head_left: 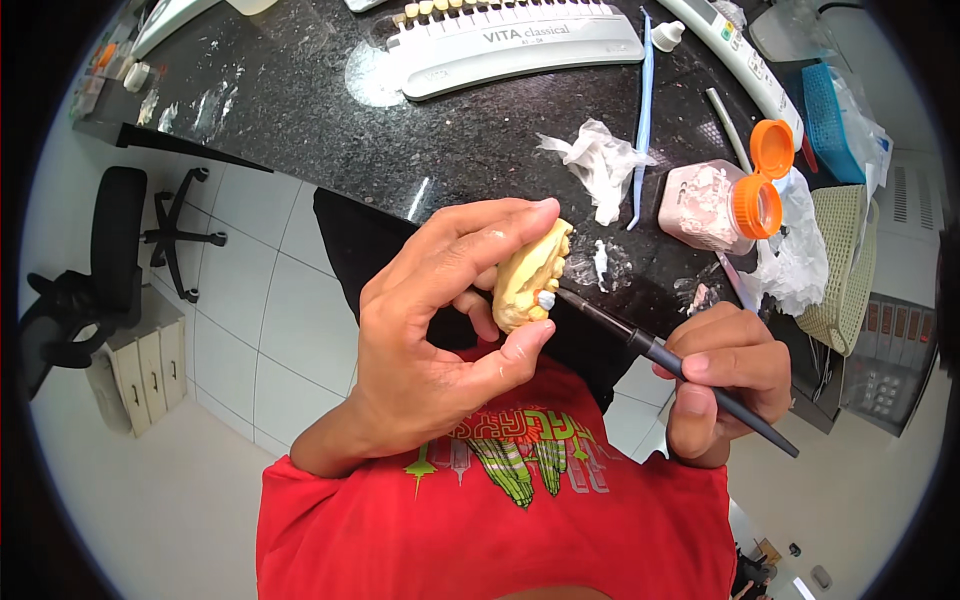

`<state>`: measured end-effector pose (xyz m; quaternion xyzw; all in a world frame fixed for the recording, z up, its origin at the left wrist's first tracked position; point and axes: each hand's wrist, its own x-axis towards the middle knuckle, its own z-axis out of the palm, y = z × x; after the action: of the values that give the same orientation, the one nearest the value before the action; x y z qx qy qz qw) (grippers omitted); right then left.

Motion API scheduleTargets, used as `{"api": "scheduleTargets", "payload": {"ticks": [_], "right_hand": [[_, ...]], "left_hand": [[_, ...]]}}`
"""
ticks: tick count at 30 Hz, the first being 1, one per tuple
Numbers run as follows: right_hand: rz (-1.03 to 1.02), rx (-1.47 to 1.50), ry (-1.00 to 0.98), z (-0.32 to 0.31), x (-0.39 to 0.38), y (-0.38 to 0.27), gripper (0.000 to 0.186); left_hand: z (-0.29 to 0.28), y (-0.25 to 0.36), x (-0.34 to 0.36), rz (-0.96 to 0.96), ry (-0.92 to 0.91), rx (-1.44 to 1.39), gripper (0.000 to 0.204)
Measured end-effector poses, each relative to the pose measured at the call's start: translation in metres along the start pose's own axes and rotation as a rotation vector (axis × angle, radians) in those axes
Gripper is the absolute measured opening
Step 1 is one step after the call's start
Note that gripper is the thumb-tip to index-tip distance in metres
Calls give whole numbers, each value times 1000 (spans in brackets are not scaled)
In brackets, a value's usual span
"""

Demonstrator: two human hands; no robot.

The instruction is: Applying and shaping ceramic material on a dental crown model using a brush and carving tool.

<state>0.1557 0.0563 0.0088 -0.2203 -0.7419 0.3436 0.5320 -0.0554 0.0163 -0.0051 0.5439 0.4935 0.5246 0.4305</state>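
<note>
- The left hand (400, 320) gripped a yellow tooth model (525, 275) near the edge of the black worktop (300, 125).
- The right hand (740, 365) pinched a dark, thin tool (660, 354), its tip right by the model's white tooth (546, 299).
- A jar (700, 205) of pink powder with an orange lid (771, 149) sat on the worktop.

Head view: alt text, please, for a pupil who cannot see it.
The left hand holds a yellow dental model; the right hand points a dark tool toward its whitish tooth. Beyond, a black counter holds an orange-lidded jar.

Red shirt (480, 540) with green print (508, 470)
</note>
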Motion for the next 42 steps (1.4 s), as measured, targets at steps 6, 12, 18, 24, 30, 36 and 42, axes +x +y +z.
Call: {"api": "scheduleTargets", "payload": {"ticks": [6, 12, 18, 24, 30, 36, 42], "right_hand": [[32, 27, 8, 0, -1, 0, 19], [24, 18, -8, 0, 0, 1, 19], [18, -7, -28, 0, 0, 1, 17], [9, -4, -3, 1, -1, 2, 15], [16, -50, -131, -3, -1, 0, 15], [-11, -29, -28, 1, 1, 1, 15], [-27, -23, -41, -1, 2, 1, 17]], "left_hand": [[-1, 0, 0, 16, -4, 26, 60], [-1, 0, 0, 11, -14, 40, 61], [-1, 1, 0, 9, -9, 32, 62], [0, -1, 0, 21, -2, 32, 62], [-1, 0, 0, 13, -9, 31, 61], [-1, 2, 1, -9, -19, 36, 59], [-1, 3, 1, -26, -21, 35, 59]]}}
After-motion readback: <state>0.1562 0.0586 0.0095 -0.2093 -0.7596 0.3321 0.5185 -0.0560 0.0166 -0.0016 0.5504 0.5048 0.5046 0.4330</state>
